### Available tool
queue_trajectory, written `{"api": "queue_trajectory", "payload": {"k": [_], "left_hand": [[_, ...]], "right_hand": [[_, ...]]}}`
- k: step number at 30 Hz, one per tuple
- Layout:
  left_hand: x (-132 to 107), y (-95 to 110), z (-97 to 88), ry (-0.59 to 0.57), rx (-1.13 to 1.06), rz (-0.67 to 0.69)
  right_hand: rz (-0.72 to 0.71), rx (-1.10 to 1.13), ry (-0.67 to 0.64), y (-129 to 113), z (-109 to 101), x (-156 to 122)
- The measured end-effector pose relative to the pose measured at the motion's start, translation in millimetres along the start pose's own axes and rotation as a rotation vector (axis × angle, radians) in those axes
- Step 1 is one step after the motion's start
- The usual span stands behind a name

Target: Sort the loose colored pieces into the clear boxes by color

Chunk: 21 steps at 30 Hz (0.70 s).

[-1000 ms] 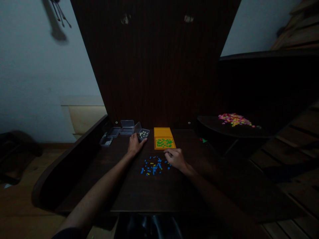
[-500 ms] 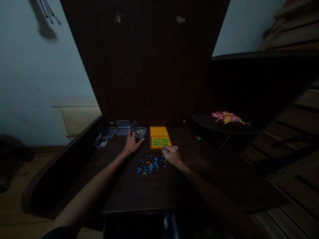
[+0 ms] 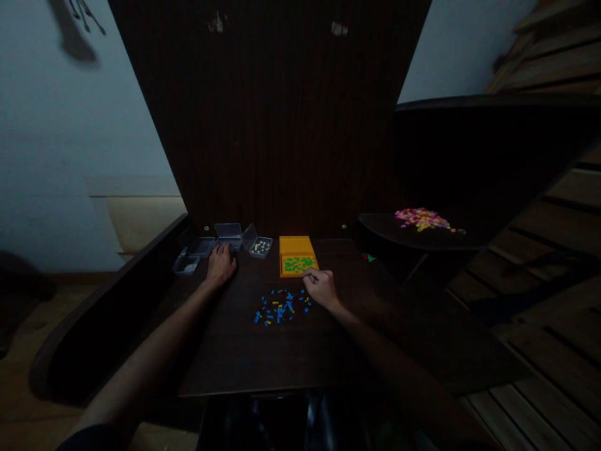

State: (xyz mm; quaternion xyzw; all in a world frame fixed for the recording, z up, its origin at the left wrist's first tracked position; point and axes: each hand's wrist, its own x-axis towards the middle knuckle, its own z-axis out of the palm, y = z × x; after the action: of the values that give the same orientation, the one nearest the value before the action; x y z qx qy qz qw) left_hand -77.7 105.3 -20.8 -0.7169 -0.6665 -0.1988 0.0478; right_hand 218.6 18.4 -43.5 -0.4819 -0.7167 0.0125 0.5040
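My left hand (image 3: 221, 266) lies palm down with its fingers stretched over the front edge of an open clear plastic box (image 3: 228, 230); nothing shows in its grasp. Just right of it stands another open clear box (image 3: 260, 247) with small whitish pieces inside. My right hand (image 3: 321, 287) is closed in a pinch at the lower right corner of a yellow box (image 3: 295, 242) full of green pieces. Whatever the pinch holds is too small to make out. In front of the yellow box lie scattered small blue and yellow pieces (image 3: 282, 308) on the dark table (image 3: 253, 360).
Two more clear boxes, one nearer (image 3: 186, 265) and one farther (image 3: 203, 247), sit by the raised left side panel (image 3: 107, 307). A heap of pink and yellow pieces (image 3: 425, 219) rests on a corner shelf at right. Below it lies a small green and red item (image 3: 369, 257).
My left hand has moved left, from the box with whitish pieces to the clear box beside it. The right hand stays pinched by the yellow box. The view has shifted slightly.
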Motion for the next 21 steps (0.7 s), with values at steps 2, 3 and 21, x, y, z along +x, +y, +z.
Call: {"api": "queue_trajectory", "payload": {"k": [2,3,21], "left_hand": [[0,1,-1.3,0.002,0.006,0.006],[0,1,-2.1,0.003,0.01,0.007],[-14,2,-22.3,-0.048,0.06,0.102]], "right_hand": [[0.006,-0.008,-0.008,0,0,0],[0.01,-0.01,-0.011,0,1,0],[0.041,0.025,-0.012,1,-1,2]]}}
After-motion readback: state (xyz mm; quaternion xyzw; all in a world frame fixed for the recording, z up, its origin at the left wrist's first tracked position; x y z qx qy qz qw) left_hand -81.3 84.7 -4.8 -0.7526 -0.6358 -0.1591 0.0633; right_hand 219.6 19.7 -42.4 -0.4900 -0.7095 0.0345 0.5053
